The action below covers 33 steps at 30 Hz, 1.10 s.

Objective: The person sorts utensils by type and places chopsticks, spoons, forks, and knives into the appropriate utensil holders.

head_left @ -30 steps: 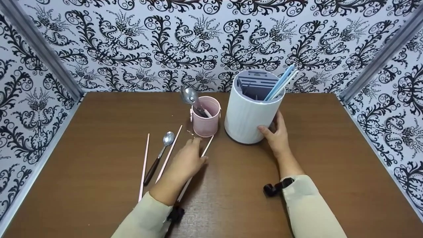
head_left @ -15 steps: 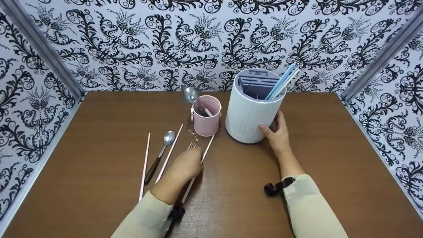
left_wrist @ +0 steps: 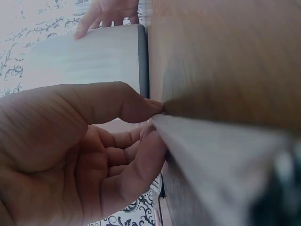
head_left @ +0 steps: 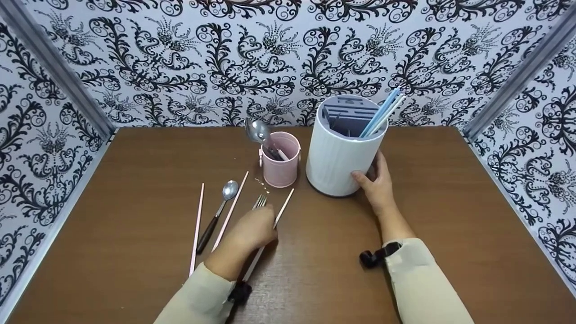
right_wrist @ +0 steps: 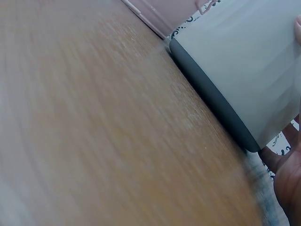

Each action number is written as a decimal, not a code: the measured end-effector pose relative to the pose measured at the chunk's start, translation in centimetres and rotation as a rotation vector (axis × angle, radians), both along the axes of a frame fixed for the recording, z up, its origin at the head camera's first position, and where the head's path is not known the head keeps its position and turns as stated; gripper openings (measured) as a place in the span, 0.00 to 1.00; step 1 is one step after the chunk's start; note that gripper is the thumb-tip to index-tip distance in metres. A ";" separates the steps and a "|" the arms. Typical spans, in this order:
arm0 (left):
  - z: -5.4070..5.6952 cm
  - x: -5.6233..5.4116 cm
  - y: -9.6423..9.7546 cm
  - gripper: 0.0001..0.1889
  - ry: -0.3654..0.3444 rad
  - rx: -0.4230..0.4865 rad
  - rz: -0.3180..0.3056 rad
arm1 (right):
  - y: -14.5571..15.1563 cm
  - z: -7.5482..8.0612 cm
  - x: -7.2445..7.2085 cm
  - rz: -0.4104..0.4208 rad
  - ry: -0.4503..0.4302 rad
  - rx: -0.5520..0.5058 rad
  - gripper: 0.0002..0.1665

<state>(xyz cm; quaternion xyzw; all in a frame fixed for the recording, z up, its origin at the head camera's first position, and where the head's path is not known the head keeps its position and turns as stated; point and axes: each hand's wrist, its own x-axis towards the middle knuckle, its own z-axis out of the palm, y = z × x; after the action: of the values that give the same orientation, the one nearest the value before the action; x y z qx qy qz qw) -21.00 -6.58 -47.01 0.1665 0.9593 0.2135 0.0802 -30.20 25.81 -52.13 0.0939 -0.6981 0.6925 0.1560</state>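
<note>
My left hand [head_left: 254, 229] is low over the table, thumb and index finger pinching a pale chopstick [head_left: 284, 207]. In the left wrist view that chopstick [left_wrist: 207, 155] runs from the fingertips toward the camera, blurred. A fork [head_left: 260, 201] shows only its tines beyond the knuckles; the hand hides its handle. My right hand [head_left: 377, 184] grips the lower right side of a tall white utensil holder [head_left: 339, 166], thumb in front and fingers behind. Blue and white chopsticks [head_left: 382, 112] lean out of the holder. Its dark base [right_wrist: 211, 99] stands on the table in the right wrist view.
A pink bucket-shaped cup [head_left: 280, 173] with spoons [head_left: 258, 130] in it stands left of the holder. A dark-handled spoon [head_left: 230, 190] lies between two pink chopsticks [head_left: 197, 225] on the brown table [head_left: 135, 180]. Patterned walls [head_left: 180, 67] enclose the back and sides.
My left hand has drawn back slightly from the pink cup, its fingers closing on the pale chopstick, which has shifted a little. The fork's tines came into view. The right hand stays put.
</note>
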 end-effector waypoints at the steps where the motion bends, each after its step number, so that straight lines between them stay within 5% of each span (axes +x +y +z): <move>1: 0.0 0.0 0.0 0.14 -0.001 -0.002 -0.001 | 0.0 0.0 0.0 0.002 0.000 -0.002 0.69; 20: 0.3 -0.1 -0.4 0.27 -0.017 0.002 -0.020 | 0.0 0.2 0.0 -0.008 -0.015 0.010 0.68; 33: 0.7 -0.4 -0.4 0.16 -0.045 0.079 -0.012 | -0.1 0.2 0.1 -0.002 -0.018 0.000 0.65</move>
<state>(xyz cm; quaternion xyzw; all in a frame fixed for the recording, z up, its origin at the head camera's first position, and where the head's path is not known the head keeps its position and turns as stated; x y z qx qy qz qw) -21.41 -6.93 -46.30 0.1705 0.9470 0.2545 0.0964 -30.05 25.70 -51.95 0.0869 -0.6996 0.6931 0.1504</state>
